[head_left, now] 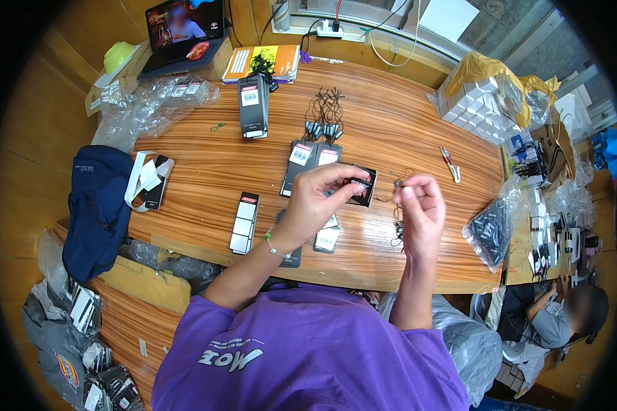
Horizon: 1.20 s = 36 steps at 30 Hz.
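Left hand (pixel 320 195): forearm slanting rightward across the bench's (pixel 397 99) front edge; thumb and fingers pinch a small black tag (pixel 367 196) (partly covered), roughly midway between front and rear edges. Right hand (pixel 421 205): forearm pointing rearward, fingers curled, tips pinching a thin dark cord (pixel 395 185).

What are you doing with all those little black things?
A person sits at a wooden table. The left hand pinches a small black piece, and the right hand seems to pinch a thin black cord beside it. Stacked dark cards lie just beyond the left hand, and a small red-handled tool lies off to the right.
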Available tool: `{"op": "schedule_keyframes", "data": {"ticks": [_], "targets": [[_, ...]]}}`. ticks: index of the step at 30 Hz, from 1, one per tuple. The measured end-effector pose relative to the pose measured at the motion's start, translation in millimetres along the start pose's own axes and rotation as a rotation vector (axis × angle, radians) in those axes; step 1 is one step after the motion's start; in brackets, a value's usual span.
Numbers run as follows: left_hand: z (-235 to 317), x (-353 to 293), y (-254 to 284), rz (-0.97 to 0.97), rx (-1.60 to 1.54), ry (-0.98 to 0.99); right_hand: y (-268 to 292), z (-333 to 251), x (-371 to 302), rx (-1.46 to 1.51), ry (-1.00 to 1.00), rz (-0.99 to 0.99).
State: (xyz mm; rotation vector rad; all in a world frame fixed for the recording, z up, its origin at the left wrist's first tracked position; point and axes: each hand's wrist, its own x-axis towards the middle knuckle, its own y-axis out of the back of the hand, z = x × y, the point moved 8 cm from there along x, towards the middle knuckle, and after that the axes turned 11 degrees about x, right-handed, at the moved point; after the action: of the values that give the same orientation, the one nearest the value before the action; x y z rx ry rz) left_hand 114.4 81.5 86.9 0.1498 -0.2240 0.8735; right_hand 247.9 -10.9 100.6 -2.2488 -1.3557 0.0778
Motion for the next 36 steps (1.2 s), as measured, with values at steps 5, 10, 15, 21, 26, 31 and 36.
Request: {"op": "schedule_keyframes", "data": {"ticks": [5,10,15,21,26,31,36], "targets": [[0.2,2.3,-0.3,-0.065,-0.057,0.066,-21.9,8.0,-3.0,-0.088,-0.066,-0.061],[0.4,1.8,-0.1,-0.094,-0.037,0.076,-27.2,10.8,-3.3,-0.096,-0.072,-0.114],[2.9,0.9,-2.5,-0.111,-0.095,0.115,-22.1,8.2,-2.3,-0.097,-0.037,-0.060],[2.4,1.2,-2.7,-0.117,-0.086,0.126,-22.4,10.0,-1.8,-0.101,-0.061,-0.078],[-1.7,3.3,-2.3,-0.114,0.000,0.057,-18.0,7.3,-1.0,-0.071,-0.036,-0.051],[6.8,5.2,-1.4,-0.077,-0.131,-0.032,-4.5,-3.4,0.7,-0.018,0.068,0.044],[7.1,7.9,16.7,0.038,0.008,-0.093,2.3,-11.2,1.5,0.068,0.124,0.095]]}}
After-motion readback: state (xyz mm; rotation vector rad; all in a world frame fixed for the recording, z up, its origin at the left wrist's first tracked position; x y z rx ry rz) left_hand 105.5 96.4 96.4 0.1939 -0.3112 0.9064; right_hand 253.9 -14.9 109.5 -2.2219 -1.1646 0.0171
